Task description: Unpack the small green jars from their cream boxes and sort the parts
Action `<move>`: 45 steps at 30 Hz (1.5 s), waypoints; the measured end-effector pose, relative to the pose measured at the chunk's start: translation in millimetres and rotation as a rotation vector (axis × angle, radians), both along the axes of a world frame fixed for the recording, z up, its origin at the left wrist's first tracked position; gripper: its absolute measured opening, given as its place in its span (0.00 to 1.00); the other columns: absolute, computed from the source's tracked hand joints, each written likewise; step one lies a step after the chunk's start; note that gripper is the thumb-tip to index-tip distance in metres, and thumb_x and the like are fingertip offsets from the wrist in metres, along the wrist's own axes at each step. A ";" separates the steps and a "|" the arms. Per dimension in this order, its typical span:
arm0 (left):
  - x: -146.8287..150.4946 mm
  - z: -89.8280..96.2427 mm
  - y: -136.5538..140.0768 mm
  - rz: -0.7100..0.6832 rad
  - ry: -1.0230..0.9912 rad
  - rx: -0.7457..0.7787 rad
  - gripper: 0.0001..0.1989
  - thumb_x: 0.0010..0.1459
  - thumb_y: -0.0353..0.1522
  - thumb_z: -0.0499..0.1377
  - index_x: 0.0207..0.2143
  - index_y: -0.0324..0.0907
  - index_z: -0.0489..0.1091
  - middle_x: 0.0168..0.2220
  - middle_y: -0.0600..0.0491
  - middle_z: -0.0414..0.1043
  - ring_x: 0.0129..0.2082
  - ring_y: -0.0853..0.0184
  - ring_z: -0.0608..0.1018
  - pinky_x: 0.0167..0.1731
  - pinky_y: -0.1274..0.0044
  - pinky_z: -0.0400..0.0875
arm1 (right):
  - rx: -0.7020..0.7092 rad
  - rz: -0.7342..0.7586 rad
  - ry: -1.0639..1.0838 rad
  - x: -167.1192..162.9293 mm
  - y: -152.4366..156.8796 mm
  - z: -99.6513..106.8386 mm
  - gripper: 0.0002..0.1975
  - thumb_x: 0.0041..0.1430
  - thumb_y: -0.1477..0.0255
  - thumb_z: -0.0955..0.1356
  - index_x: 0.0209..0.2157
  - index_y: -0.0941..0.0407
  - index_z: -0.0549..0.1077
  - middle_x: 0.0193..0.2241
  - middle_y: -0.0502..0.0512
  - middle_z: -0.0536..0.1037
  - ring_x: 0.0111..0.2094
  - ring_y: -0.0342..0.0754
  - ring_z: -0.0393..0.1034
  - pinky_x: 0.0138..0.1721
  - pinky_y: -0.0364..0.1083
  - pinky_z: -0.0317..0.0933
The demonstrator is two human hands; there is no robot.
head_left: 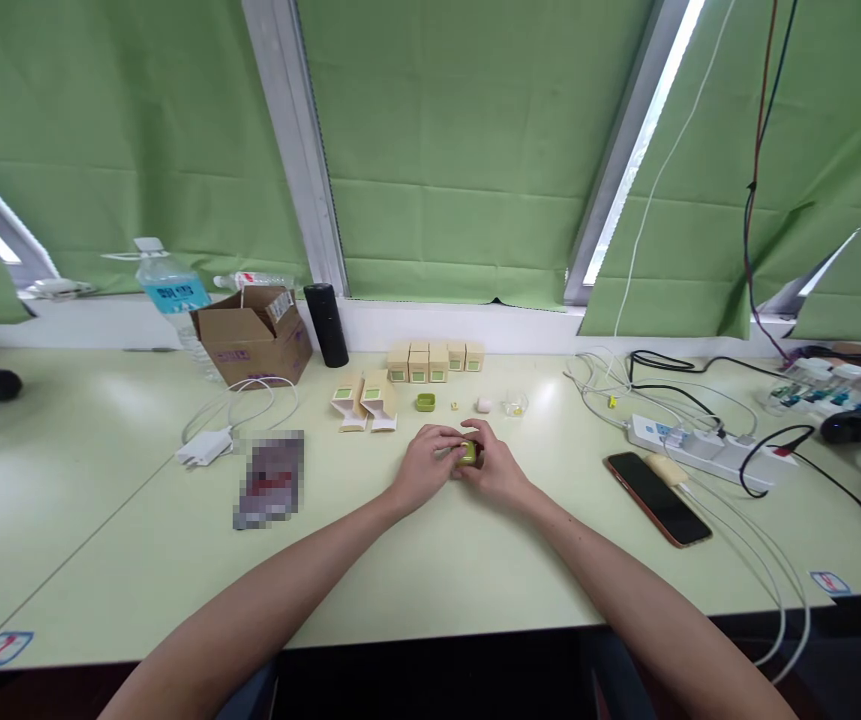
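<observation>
My left hand [428, 467] and my right hand [496, 466] meet over the table, both closed around a small olive-green case [467, 454]. Fingers cover much of it, so its details are hidden. Just beyond my hands lies a row of small items: an open green tray-like piece [425, 402], a tiny yellow piece [454, 406], a small pale pink piece [483, 405] and a clear dish [515, 404] with something yellow inside. Left of that row, two opened small cartons [365, 402] rest on the tabletop.
Several small closed boxes [428, 362] line the back edge. At left are a cardboard box [254, 335], a water bottle [175, 295], a black cylinder [326, 325] and a white charger [205, 448]. To the right lie a phone [659, 498] and a power strip [707, 450] with tangled cables.
</observation>
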State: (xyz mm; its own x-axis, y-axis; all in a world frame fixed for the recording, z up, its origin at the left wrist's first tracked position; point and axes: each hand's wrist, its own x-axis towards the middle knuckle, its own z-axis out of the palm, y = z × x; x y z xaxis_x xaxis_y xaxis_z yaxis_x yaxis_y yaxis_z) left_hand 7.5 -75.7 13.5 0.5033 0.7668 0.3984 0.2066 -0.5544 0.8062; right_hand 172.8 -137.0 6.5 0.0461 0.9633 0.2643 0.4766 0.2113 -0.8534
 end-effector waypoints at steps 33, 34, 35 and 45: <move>-1.6 -7.8 29.1 0.066 -0.552 -0.688 0.15 0.55 0.40 0.67 0.30 0.39 0.68 0.30 0.53 0.74 0.30 0.68 0.79 0.31 0.73 0.82 | 0.108 -0.734 -0.261 142.0 31.8 -10.7 0.22 0.56 0.67 0.67 0.52 0.57 0.69 0.50 0.64 0.77 0.52 0.60 0.69 0.54 0.60 0.63; -1.6 -7.7 29.0 0.064 -0.549 -0.688 0.15 0.55 0.40 0.67 0.30 0.39 0.68 0.29 0.53 0.74 0.30 0.68 0.79 0.31 0.73 0.82 | 0.094 -0.721 -0.273 142.6 32.7 -14.8 0.22 0.56 0.68 0.67 0.52 0.57 0.69 0.49 0.65 0.77 0.52 0.60 0.69 0.55 0.60 0.63; -1.5 -7.6 28.8 0.063 -0.547 -0.687 0.15 0.55 0.40 0.67 0.30 0.39 0.68 0.29 0.53 0.74 0.30 0.68 0.79 0.30 0.73 0.82 | 0.087 -0.705 -0.281 142.5 33.7 -18.2 0.22 0.56 0.69 0.66 0.53 0.57 0.69 0.49 0.65 0.77 0.51 0.60 0.70 0.55 0.60 0.63; -1.3 -7.7 28.1 0.060 -0.538 -0.691 0.14 0.55 0.39 0.66 0.29 0.39 0.68 0.27 0.55 0.74 0.27 0.68 0.78 0.30 0.73 0.81 | 0.078 -0.699 -0.379 136.6 33.7 -21.3 0.31 0.53 0.76 0.65 0.60 0.58 0.64 0.54 0.66 0.68 0.58 0.60 0.65 0.60 0.58 0.61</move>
State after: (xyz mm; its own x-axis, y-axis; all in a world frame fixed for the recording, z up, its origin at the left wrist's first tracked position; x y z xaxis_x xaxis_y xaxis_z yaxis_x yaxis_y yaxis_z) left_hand 6.2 -47.6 5.8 0.3319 0.9433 0.0069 -0.2847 0.0932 0.9541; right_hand 309.4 -103.3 -14.8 0.5265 0.7223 0.4484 0.7752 -0.1914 -0.6020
